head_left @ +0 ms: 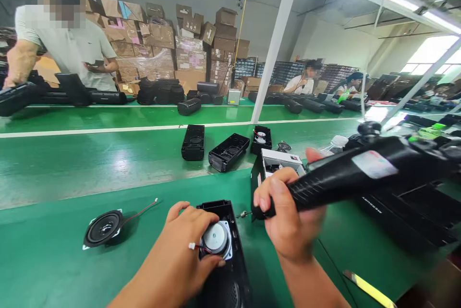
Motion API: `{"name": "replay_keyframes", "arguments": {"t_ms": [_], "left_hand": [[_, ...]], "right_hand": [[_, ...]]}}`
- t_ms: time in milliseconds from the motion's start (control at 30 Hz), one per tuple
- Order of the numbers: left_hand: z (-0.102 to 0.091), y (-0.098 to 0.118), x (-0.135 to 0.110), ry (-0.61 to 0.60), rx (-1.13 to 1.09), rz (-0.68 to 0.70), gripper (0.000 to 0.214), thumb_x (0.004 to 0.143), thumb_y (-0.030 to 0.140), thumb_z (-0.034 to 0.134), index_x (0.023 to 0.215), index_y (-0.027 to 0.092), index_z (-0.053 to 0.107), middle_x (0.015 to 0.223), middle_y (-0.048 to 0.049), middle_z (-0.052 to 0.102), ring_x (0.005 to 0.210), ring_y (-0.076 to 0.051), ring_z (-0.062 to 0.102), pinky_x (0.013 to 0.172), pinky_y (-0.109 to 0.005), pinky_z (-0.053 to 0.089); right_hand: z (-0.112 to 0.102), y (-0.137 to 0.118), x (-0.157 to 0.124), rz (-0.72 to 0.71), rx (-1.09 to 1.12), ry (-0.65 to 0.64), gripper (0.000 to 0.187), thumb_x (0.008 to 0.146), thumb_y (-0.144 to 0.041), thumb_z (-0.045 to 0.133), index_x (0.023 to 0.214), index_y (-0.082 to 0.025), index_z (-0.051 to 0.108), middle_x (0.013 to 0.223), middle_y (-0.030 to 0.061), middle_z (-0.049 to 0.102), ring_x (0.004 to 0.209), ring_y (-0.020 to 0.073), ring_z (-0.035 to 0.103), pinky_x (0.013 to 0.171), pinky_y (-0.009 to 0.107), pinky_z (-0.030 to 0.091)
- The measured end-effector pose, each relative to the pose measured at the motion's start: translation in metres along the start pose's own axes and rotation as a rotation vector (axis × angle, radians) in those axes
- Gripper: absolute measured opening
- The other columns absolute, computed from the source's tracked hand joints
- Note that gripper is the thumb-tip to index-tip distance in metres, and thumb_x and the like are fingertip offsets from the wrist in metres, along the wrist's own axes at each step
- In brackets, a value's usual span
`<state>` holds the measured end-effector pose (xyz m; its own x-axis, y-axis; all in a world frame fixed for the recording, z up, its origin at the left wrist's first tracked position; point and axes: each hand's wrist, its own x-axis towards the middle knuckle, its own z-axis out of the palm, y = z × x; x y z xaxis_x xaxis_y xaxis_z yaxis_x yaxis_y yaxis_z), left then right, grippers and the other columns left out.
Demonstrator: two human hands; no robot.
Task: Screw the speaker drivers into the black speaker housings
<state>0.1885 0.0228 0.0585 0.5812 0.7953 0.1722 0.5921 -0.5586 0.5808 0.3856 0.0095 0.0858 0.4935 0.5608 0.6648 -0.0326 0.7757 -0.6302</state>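
Observation:
My left hand (190, 241) grips a round speaker driver (216, 238), its silver magnet facing up and a short wire with a white plug beside it. The driver sits in the upper part of a black speaker housing (226, 274) lying in front of me. Closed around the black grip of an electric screwdriver (334, 173), my right hand (291, 212) holds it tilted, its bit pointing left near the housing's top right edge. Another speaker driver (104, 229) lies cone up on the green mat to the left, a red wire trailing from it.
Black housings (193, 142) stand on the bench beyond my hands. A white-topped box (281, 159) is behind my right hand. At the lower right lies a yellow cutter (369, 289). A co-worker (68, 44) stands across the bench; stacked cartons (190, 53) line the back.

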Motion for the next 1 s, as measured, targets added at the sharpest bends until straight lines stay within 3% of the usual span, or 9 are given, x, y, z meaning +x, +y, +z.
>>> {"name": "replay_keyframes", "arguments": {"t_ms": [133, 300, 600, 1000], "left_hand": [[0.010, 0.008, 0.010, -0.094, 0.056, -0.034, 0.051, 0.072, 0.005, 0.080, 0.118, 0.027, 0.071, 0.113, 0.0013, 0.077, 0.111, -0.028, 0.069, 0.126, -0.070, 0.021], [0.017, 0.001, 0.011, -0.148, 0.149, -0.044, 0.049, 0.076, 0.012, 0.073, 0.124, 0.024, 0.070, 0.119, -0.0030, 0.077, 0.117, -0.032, 0.069, 0.128, -0.072, 0.019], [0.038, -0.015, 0.009, -0.106, 0.232, -0.107, 0.050, 0.071, 0.006, 0.070, 0.118, 0.023, 0.068, 0.116, -0.0038, 0.078, 0.118, -0.031, 0.068, 0.128, -0.073, 0.018], [0.052, -0.027, 0.007, -0.077, 0.257, -0.055, 0.060, 0.067, 0.004, 0.071, 0.123, 0.024, 0.066, 0.120, -0.0035, 0.078, 0.118, -0.033, 0.070, 0.123, -0.072, 0.026]], "right_hand": [[0.008, 0.024, -0.002, 0.057, 0.014, -0.067, 0.057, 0.108, -0.020, 0.067, 0.157, -0.036, 0.042, 0.082, -0.0071, 0.058, 0.055, 0.0104, 0.055, 0.053, 0.024, 0.054], [0.007, 0.032, -0.004, 0.057, -0.002, -0.075, 0.049, 0.109, -0.020, 0.066, 0.151, -0.035, 0.045, 0.082, -0.0070, 0.058, 0.057, 0.0108, 0.055, 0.055, 0.025, 0.055], [-0.004, 0.053, -0.017, 0.172, 0.017, -0.197, 0.033, 0.110, -0.025, 0.070, 0.138, -0.032, 0.053, 0.087, -0.0062, 0.059, 0.059, 0.0092, 0.057, 0.058, 0.025, 0.053], [-0.007, 0.059, -0.023, 0.277, -0.002, -0.195, 0.065, 0.109, -0.026, 0.071, 0.159, -0.034, 0.030, 0.086, -0.0060, 0.059, 0.059, 0.0112, 0.055, 0.056, 0.025, 0.052]]}}
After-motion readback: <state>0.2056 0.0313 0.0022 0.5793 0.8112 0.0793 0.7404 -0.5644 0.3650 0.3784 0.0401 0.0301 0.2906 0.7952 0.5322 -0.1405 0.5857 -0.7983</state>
